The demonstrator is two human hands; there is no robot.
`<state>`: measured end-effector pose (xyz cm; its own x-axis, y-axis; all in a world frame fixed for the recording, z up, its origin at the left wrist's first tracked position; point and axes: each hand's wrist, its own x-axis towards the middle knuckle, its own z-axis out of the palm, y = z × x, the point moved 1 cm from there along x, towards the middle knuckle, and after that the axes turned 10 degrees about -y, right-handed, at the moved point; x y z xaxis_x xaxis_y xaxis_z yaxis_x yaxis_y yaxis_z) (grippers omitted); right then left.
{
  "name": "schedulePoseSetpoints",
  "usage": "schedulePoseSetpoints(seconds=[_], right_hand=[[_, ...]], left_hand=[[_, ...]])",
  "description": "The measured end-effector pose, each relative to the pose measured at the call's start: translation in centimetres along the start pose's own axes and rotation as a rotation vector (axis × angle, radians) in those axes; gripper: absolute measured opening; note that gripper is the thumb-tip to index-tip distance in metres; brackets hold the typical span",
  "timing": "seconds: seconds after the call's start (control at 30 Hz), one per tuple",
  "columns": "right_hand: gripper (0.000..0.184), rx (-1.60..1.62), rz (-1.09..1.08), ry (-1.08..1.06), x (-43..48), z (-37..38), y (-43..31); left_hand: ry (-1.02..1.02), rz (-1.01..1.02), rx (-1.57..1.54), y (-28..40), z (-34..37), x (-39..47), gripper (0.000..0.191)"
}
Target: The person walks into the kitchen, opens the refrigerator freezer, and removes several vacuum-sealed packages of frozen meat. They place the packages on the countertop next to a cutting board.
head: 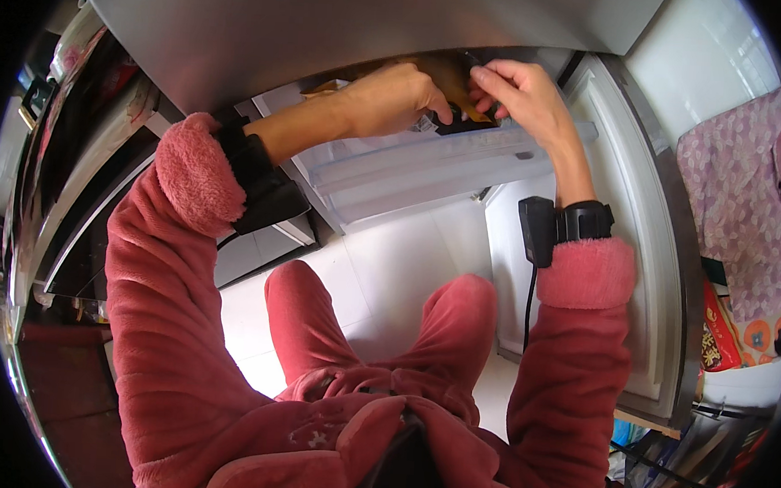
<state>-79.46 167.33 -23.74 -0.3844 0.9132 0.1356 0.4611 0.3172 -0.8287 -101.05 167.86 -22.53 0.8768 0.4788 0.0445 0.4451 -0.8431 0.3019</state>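
A clear plastic freezer drawer [427, 166] is pulled out below a grey refrigerator door [376, 11]. My left hand [405, 99] reaches over the drawer, its fingers pointing down among packages; whether it grips one cannot be made out. At the drawer's right part, my right hand [518, 88] is raised with thumb and fingertips close together, by a yellow-brown package [455, 82]. What lies between those fingers is unclear. Dark and white packaging with print shows under the left fingers. The drawer's back is hidden under the upper door.
An open lower refrigerator door [630, 223] stands at the right. Beyond it hang a purple patterned cloth [731, 195] and a red package [719, 334]. Dark cabinets and shelving line the left. My knees are over a white tiled floor [356, 275].
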Motion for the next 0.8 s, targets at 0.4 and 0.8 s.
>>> schedulePoseSetpoints(seconds=[0.4,0.8], right_hand=[[0.043,-0.202,-0.034,-0.181,-0.5,0.6,-1.4],[0.028,-0.399,-0.154,-0.026,-1.2,1.0,-1.4]], left_hand=[[0.271,-0.087,-0.126,1.9,0.4,0.2,0.026],[0.320,-0.089,-0.214,4.5,-1.4,-0.6,0.020]])
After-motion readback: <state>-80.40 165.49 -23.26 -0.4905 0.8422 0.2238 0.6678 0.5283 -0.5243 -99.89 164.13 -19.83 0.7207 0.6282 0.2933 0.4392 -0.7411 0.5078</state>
